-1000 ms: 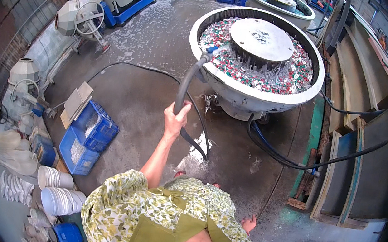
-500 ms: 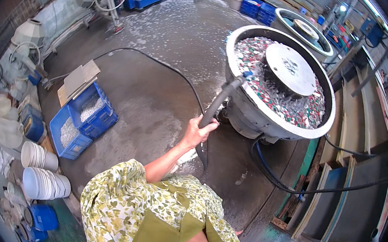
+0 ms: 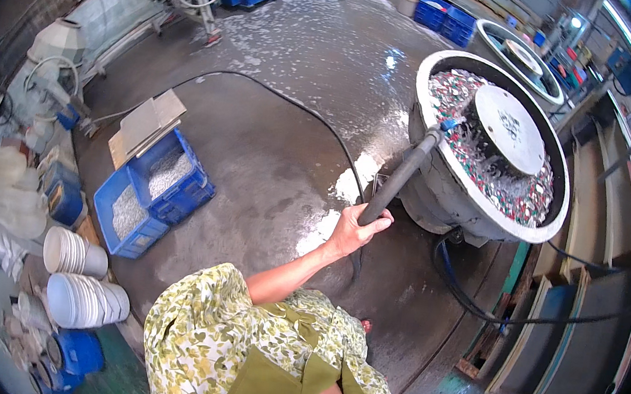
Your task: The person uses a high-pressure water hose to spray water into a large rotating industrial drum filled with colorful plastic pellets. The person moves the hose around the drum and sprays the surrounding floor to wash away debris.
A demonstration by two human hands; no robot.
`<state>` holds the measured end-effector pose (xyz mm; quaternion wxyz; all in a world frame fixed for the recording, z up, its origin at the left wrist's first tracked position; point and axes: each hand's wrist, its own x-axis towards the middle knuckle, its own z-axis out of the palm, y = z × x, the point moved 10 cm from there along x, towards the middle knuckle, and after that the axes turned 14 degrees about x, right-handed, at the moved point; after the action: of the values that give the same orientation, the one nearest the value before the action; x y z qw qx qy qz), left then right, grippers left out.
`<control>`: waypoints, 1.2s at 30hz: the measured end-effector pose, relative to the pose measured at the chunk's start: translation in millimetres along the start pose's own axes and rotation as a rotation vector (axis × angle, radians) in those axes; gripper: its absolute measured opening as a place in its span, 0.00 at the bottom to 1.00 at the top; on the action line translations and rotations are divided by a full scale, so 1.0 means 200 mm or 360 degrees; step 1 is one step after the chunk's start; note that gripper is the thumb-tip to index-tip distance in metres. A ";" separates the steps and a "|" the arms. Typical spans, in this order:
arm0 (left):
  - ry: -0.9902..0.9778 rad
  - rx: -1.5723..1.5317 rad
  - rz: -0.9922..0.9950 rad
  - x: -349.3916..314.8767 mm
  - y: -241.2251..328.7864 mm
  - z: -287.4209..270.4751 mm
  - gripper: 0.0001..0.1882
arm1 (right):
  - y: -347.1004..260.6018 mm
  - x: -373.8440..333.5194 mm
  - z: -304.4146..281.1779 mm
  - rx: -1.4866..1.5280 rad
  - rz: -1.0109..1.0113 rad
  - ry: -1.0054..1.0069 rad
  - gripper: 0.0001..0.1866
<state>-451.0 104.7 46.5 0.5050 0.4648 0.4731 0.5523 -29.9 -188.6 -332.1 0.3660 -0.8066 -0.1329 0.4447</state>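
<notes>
My left hand [image 3: 358, 231] is closed round a thick dark grey hose [image 3: 397, 184]. The hose slants up and to the right, and its blue-tipped end [image 3: 448, 125] lies over the near left rim of a large round tub [image 3: 423, 92]. Inside that tub sits a ring of small red, green and white pieces [image 3: 457, 147] around a raised pale disc [image 3: 506, 125]. Water splashes among the pieces below the disc. My right hand does not show. A small pinkish bit [image 3: 366, 326] peeks out beside my patterned clothing; its kind is unclear.
Blue crates [image 3: 129, 230] of pale bits stand at left, boards [image 3: 148, 127] leaning on them. Stacked white buckets [image 3: 86, 301] are nearer. A black hose [image 3: 294, 109] crosses the wet floor. A second round tub [image 3: 557, 92] stands behind; wooden-edged troughs [image 3: 565, 327] line the right.
The view has shifted, so the tub sits farther right in the picture. My left hand still grips the hose, which now looks straighter, its end still at the tub's rim.
</notes>
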 end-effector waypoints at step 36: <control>-0.0084 -0.0011 -0.0009 0.00 0.03 0.05 0.06 | 0.39 -0.35 -0.25 0.0101 0.0002 0.0515 0.36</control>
<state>-440.9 104.7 54.6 0.5204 0.4761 0.4591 0.5402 -37.8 -303.0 -327.4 0.4075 -0.8559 -0.0576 0.3131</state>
